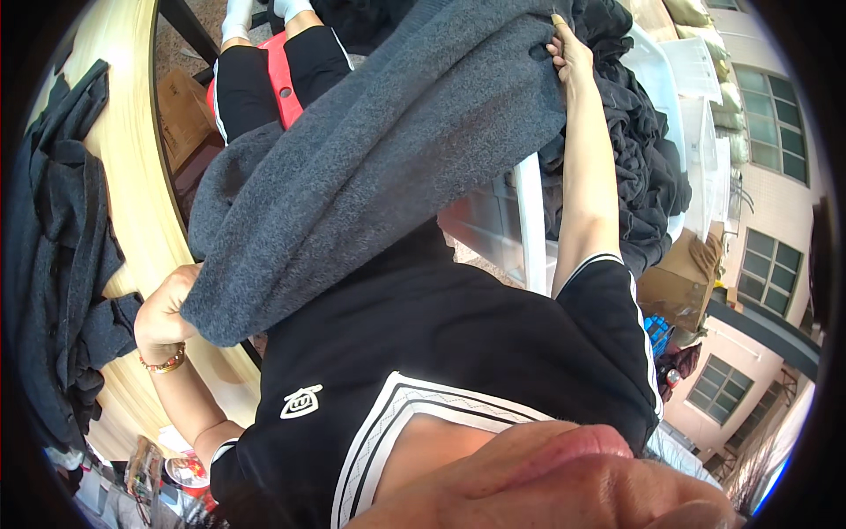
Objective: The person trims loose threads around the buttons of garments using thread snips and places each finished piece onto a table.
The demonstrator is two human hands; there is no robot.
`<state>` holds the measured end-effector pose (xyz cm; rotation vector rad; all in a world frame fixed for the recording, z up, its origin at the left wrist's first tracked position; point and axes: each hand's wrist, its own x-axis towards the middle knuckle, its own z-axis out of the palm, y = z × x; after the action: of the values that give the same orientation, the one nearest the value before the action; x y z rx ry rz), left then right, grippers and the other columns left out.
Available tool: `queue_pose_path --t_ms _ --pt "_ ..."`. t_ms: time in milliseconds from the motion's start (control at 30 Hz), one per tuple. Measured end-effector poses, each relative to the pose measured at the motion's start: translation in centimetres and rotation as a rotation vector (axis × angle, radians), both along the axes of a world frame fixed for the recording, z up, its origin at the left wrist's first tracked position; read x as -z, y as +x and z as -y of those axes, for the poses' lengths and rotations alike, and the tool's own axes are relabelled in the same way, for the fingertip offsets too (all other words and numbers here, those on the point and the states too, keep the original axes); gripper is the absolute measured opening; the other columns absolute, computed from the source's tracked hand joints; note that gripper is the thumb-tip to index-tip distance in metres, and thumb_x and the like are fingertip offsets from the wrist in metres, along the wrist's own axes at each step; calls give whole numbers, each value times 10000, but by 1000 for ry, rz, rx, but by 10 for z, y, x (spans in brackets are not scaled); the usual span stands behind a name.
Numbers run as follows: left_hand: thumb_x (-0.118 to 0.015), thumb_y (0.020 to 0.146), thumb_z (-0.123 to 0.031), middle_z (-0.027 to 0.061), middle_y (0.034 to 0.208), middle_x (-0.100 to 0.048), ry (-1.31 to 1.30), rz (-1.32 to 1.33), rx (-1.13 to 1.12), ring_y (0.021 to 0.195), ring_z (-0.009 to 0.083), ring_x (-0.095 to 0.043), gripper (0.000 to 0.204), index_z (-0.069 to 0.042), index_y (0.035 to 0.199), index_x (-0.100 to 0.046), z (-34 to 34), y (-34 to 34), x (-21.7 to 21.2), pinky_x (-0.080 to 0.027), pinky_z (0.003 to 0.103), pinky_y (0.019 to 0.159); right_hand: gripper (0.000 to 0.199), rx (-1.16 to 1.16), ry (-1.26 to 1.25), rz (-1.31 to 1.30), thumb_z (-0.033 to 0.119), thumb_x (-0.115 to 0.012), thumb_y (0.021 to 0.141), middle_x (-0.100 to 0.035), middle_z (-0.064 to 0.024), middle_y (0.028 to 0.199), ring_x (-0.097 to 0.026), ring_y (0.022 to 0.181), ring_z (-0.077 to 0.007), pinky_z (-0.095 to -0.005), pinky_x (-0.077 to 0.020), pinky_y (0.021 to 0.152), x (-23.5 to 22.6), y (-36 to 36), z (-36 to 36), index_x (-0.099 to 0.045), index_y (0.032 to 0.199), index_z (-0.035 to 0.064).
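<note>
cloth: i count one grey fleece cloth (370, 150), stretched between both hands above my lap
left hand (163, 317): fingers pinching its lower corner by the counter (132, 176)
right hand (571, 55): arm outstretched, fingers gripping its far edge

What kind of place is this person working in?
Probably a small garment workshop: the left hand and right hand stretch a grey fleece cloth beside a pale wooden table piled with dark grey garments.
</note>
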<state>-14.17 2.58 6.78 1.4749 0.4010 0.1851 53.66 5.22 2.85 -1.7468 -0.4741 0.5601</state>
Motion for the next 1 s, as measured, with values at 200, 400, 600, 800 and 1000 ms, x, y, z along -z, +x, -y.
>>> queue_pose_path --t_ms 200,400,600,800,1000 --pt "-637 699 76 141 792 -670 127 -368 -130 831 286 -612 97 32 782 -665 17 3 1 -456 370 817 652 -6 119 54 333 -905 764 -670 -61 767 -578 456 -90 -181 -330 357 -8 -38 -18 -635 1187 -84" --pt "-666 713 28 214 1026 -666 423 -314 -13 963 410 -585 336 40 1048 -644 3 44 -22 -472 409 910 477 -159 126 391 292 -908 756 -606 42 702 -472 522 -45 -210 -382 515 -9 -52 -59 -698 1064 -7" --pt "-742 839 -226 189 1230 -629 608 -414 -174 1190 342 -569 516 30 1258 -586 -17 80 -30 -405 386 1064 222 -400 149 178 164 -837 817 -602 40 682 -462 513 -36 -201 -344 480 -17 -50 -57 -724 914 -1" --pt "-511 1048 -371 100 1467 -533 56 -11 -516 1382 226 -471 526 -45 1461 -498 -66 139 14 -326 392 1160 176 -883 297 -89 47 -733 887 -644 5 798 -457 510 -3 -165 -315 449 -87 -168 2 -687 1045 -15" --pt "-523 1045 -342 96 1298 -649 -538 395 -777 1185 189 -611 462 -6 1355 -590 -89 180 98 -482 348 1000 182 -1189 384 -256 -30 -732 757 -622 -75 854 -490 576 -64 -202 -359 519 -92 -230 41 -646 918 -24"
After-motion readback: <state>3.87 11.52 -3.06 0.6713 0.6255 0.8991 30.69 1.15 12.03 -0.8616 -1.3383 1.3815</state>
